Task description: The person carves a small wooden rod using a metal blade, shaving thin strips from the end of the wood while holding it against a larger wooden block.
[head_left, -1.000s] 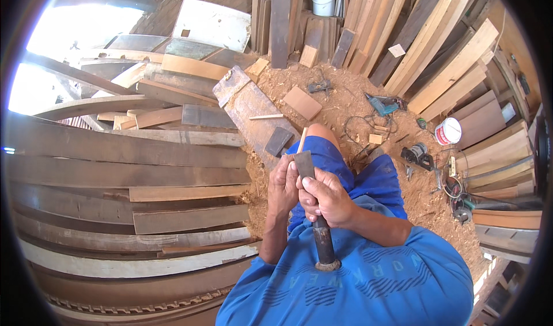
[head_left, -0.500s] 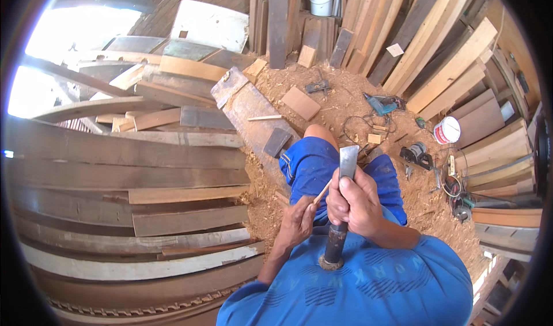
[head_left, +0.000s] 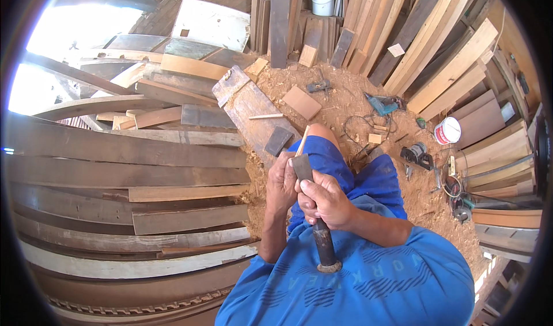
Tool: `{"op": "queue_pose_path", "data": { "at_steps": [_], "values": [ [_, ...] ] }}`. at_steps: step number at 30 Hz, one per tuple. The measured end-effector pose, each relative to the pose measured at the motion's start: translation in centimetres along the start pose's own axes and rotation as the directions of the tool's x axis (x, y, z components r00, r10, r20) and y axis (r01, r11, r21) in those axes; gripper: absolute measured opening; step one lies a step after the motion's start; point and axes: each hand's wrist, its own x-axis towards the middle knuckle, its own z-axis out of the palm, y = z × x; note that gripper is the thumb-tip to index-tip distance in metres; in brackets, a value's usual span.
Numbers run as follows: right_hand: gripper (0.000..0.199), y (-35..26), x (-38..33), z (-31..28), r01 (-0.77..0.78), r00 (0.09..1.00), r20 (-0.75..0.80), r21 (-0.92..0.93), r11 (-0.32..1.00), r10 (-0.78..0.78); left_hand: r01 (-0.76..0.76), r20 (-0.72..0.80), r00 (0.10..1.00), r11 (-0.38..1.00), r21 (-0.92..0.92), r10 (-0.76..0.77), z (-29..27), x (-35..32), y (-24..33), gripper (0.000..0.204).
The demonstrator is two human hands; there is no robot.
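Having been lowered from beside the knee, the hatchet [head_left: 314,211] is now held over the lap, the right hand [head_left: 324,199] clamped on its handle, the left hand [head_left: 282,182] closed around a thin wooden strip [head_left: 302,141] at the blade.

We count 2 hands [head_left: 311,190] mid-frame, 1 chisel [head_left: 314,211], 2 buckets [head_left: 447,131] upper right, 2 power tools [head_left: 416,155] right of ctr.

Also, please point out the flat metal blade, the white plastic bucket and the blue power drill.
flat metal blade [head_left: 302,167], head view, upper flat face.
white plastic bucket [head_left: 447,131], head view, side wall.
blue power drill [head_left: 381,104], head view, body.
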Motion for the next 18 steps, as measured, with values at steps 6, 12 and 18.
{"op": "queue_pose_path", "data": {
  "at_steps": [6, 12, 18],
  "values": [
    [0.019, -0.2, -1.3, -0.1, 0.056, 0.998, -0.004, -0.097, 0.994, -0.057, -0.17, 0.009, 0.985, 0.961, 0.216, 0.172, 0.5, -1.0, 1.7, 0.023],
    [0.02, -0.4, -1.7, 0.1, 0.068, 0.997, -0.013, -0.083, 0.994, -0.07, -0.174, -0.026, 0.982, 0.949, 0.264, 0.187, 1.0, -1.6, 2.0, 0.024],
    [0.017, -3.3, -3.9, 0.3, 0.386, 0.921, 0.003, -0.134, 0.913, -0.389, -0.145, 0.158, 0.981, 0.966, 0.216, 0.112, 2.3, -7.3, -1.7, 0.016]
  ]
}}
